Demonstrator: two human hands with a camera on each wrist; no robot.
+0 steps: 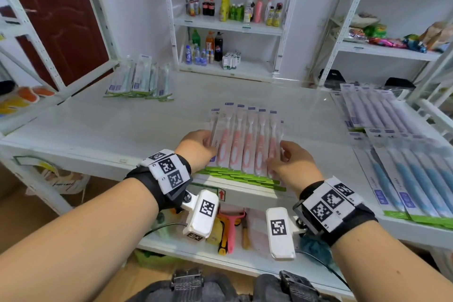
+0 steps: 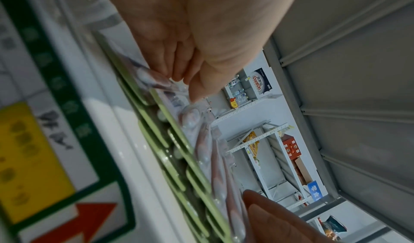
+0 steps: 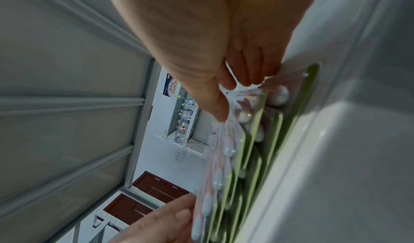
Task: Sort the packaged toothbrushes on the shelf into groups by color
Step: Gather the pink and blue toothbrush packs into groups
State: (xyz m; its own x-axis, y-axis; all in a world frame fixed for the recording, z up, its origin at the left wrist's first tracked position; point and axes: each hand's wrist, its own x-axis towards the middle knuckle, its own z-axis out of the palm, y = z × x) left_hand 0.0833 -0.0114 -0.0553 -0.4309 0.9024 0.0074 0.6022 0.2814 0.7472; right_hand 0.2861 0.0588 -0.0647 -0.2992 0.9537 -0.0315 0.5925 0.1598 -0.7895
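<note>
Several pink packaged toothbrushes [image 1: 245, 144] lie fanned side by side near the front edge of the white shelf [image 1: 110, 130], their green card ends toward me. My left hand [image 1: 204, 142] grips the fan's left side, and my right hand [image 1: 278, 155] grips its right side with the thumb on top. The wrist views show the left hand's fingers [image 2: 179, 66] and the right hand's fingers [image 3: 235, 76] curled onto the clear blisters of the pink packs [image 2: 201, 140] [image 3: 219, 158]. A green group [image 1: 139, 81] lies at the back left, a purple group [image 1: 375, 110] at the back right, and a blue group [image 1: 416, 179] at the front right.
Behind the shelf stands a rack of drink bottles [image 1: 232, 12]. Snack bags [image 1: 392, 37] fill the rack to the right. A lower shelf under my wrists holds a pink peeler and other tools [image 1: 230, 228]. A dark red door [image 1: 61, 19] is at the left.
</note>
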